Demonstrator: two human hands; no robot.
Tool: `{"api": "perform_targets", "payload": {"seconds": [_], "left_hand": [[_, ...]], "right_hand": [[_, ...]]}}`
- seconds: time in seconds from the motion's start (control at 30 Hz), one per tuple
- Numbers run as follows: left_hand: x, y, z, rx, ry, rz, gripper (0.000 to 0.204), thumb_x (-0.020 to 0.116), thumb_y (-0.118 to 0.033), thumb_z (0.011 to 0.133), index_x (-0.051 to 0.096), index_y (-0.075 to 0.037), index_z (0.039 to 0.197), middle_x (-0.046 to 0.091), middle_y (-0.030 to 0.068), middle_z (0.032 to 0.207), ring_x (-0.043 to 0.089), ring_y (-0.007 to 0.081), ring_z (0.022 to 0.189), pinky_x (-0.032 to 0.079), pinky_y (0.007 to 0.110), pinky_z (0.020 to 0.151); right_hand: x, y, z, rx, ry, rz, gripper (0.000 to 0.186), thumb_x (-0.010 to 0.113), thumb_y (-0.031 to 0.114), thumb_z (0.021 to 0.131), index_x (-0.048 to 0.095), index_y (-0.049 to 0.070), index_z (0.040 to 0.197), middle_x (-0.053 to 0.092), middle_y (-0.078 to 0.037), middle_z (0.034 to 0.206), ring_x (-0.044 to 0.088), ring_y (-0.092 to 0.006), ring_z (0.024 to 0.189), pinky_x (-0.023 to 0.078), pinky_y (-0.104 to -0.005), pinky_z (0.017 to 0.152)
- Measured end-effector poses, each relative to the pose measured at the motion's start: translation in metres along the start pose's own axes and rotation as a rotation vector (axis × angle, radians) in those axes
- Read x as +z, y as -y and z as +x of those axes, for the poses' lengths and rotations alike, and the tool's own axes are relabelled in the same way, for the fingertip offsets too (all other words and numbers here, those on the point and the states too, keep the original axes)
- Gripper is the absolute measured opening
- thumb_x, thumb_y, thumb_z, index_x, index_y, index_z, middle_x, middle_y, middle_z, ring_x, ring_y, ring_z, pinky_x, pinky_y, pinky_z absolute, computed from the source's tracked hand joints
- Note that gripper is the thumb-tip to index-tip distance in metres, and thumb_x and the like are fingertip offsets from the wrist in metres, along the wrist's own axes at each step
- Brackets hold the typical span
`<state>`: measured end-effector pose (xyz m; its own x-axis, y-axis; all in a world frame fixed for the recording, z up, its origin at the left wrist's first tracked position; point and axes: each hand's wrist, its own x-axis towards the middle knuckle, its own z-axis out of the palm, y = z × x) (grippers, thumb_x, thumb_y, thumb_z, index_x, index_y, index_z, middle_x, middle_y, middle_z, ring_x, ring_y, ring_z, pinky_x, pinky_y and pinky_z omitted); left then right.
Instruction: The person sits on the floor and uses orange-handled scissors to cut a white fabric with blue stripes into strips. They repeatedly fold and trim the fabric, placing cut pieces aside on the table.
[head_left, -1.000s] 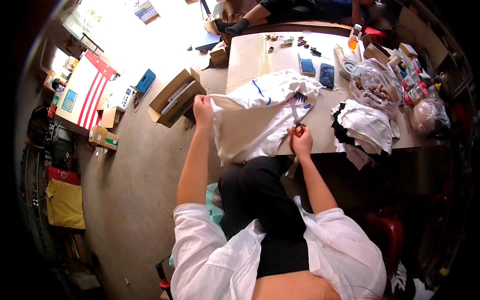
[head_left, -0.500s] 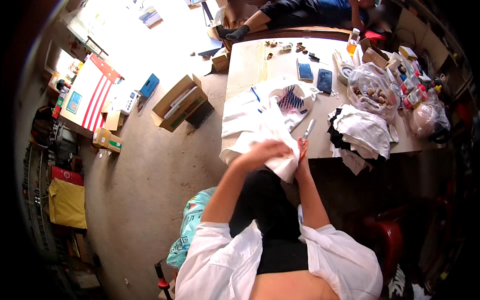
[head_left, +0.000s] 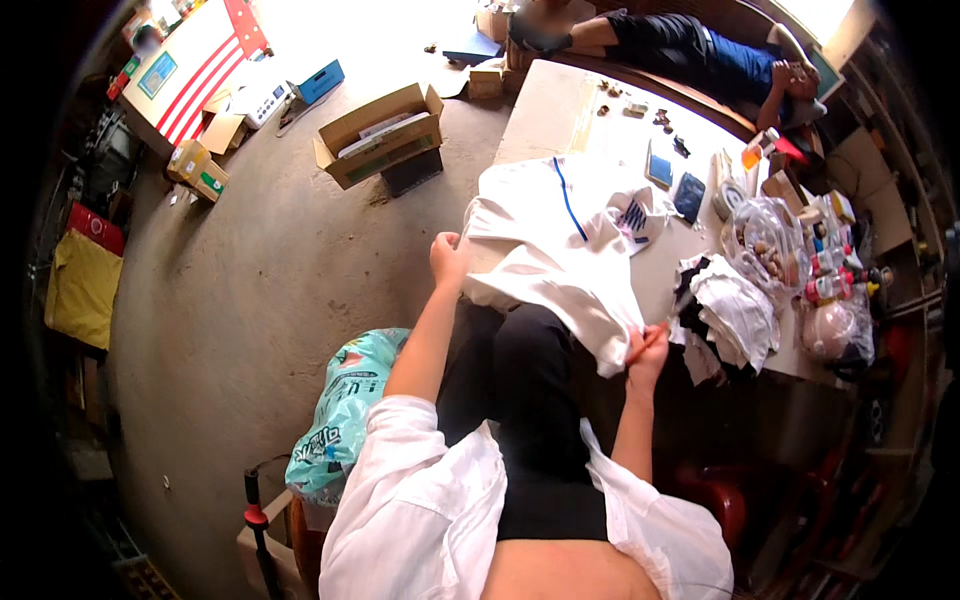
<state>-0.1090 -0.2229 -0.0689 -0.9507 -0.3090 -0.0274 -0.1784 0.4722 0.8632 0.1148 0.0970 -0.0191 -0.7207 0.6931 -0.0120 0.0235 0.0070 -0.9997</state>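
Note:
A white garment with blue trim and a blue striped patch is spread between my hands, over the near table edge and above my lap. My left hand is closed on its left edge, fingers curled. My right hand pinches a gathered end at the lower right, next to a pile of white and black cloth. Whether the slim silver tool seen earlier is still in my right hand, I cannot make out.
The table bears two dark blue phone-like slabs, a clear bag of brown items and several bottles. A person lies on a bench beyond. A teal plastic bag and an open carton stand leftward.
My hands have moved apart, left hand to the left and right hand to the right, stretching the garment between them. The view has shifted. The silver tool no longer shows clearly.

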Motion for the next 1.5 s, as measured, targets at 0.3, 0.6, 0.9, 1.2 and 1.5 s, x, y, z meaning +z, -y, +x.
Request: {"api": "perform_targets", "payload": {"seconds": [0.3,0.6,0.9,1.2,1.5], "left_hand": [[0.066,0.103,0.067,-0.836,0.630,-0.887,0.039,0.045,-0.034,0.094,0.061,0.001,0.099,0.065,0.0153,0.092,0.064,0.0278,0.080,0.053,0.045,0.076],[0.007,0.088,0.100,-0.769,-0.228,-1.336,0.020,0.058,0.010,0.078,0.059,-0.001,0.095,0.062,0.0102,0.094,0.061,0.0254,0.087,0.051,0.034,0.077],[-0.101,-0.079,0.019,-0.203,-0.175,-1.218,0.025,0.058,0.008,0.079,0.060,-0.006,0.099,0.059,0.0034,0.097,0.055,0.0137,0.086,0.042,0.025,0.075],[-0.111,-0.137,-0.027,-0.034,-0.203,-0.982,0.019,0.061,0.003,0.080,0.064,0.000,0.099,0.062,0.0070,0.098,0.057,0.0141,0.091,0.042,0.022,0.083],[-0.112,-0.162,-0.036,0.070,-0.198,-0.933,0.017,0.062,0.002,0.081,0.066,0.000,0.098,0.062,0.0047,0.092,0.056,0.0108,0.083,0.043,0.020,0.078]], "right_hand": [[-0.025,-0.009,-0.015,-0.073,-0.257,-0.340,0.029,0.070,0.011,0.080,0.048,-0.002,0.095,0.056,-0.007,0.081,0.056,-0.0148,0.075,0.046,-0.0253,0.071],[0.013,0.044,-0.025,-0.178,-0.104,-0.466,0.036,0.075,0.018,0.078,0.047,0.001,0.094,0.050,-0.001,0.077,0.051,-0.0103,0.069,0.043,-0.0250,0.064],[0.020,0.074,-0.028,0.106,0.429,-0.691,0.049,0.072,0.038,0.079,0.056,-0.003,0.099,0.058,-0.004,0.076,0.053,-0.0102,0.069,0.045,-0.0249,0.064],[0.027,0.057,-0.014,0.707,0.900,-0.165,0.061,0.040,0.064,0.088,0.054,0.005,0.090,0.055,-0.001,0.070,0.051,-0.0095,0.052,0.043,-0.0207,0.048],[0.060,0.058,0.019,0.897,0.974,0.014,0.072,0.031,0.073,0.085,0.056,0.006,0.086,0.049,0.001,0.067,0.045,-0.0105,0.053,0.037,-0.0214,0.047]]}}
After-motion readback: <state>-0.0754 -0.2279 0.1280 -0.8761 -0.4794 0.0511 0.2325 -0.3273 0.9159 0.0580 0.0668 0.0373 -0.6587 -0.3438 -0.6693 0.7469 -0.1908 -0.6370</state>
